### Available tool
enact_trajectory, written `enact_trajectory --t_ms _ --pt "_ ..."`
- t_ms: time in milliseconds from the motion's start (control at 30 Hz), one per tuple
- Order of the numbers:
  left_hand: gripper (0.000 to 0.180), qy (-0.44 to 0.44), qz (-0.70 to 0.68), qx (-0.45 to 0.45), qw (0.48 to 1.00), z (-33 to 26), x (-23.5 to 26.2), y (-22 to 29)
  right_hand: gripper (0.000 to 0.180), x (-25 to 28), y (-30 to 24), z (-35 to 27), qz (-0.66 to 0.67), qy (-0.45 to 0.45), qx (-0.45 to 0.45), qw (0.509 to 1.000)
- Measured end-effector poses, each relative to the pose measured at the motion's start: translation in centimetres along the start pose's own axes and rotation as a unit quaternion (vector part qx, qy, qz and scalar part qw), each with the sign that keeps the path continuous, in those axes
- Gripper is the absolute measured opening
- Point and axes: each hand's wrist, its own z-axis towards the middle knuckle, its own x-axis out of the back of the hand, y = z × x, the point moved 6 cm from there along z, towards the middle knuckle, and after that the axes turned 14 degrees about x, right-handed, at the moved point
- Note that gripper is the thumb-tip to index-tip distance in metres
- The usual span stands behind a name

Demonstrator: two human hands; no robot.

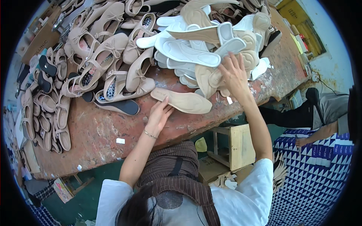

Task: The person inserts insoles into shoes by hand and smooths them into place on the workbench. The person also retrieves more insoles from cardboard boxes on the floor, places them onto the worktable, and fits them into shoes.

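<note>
My left hand (160,115) grips the near edge of a beige insole (188,103), thumb and fingers at its left part, low over the front of the worktable. Farther off to the right, my right hand (234,77) reaches onto a heap of insoles, fingers spread over them. White insoles (184,52) lie across the top of this heap, with beige insoles (205,81) below and at its right side. Whether the right fingertips press on one insole or several, I cannot tell. Left of the heap, many beige bow-trimmed flat shoes (100,60) are piled up.
More shoes (47,109) crowd the left end of the worn reddish worktable (94,132). A small white label (120,141) lies near its front edge. Below stands a wooden stool (239,147). At right, another person's arm (320,133) is over blue-and-white patterned boxes (316,169).
</note>
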Motion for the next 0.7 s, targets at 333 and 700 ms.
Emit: enact_trajectory --t_ms 333,700 --pt "0.063 0.077 0.688 -0.446 0.567 -4.1 -15.6 2.9 0.023 -1.7 0.9 0.2 0.068 -0.039 0.028 0.997" --pt "0.057 0.088 0.859 -0.402 0.306 11.8 -18.4 2.9 0.012 -1.6 1.7 -0.9 0.162 -0.011 0.043 0.986"
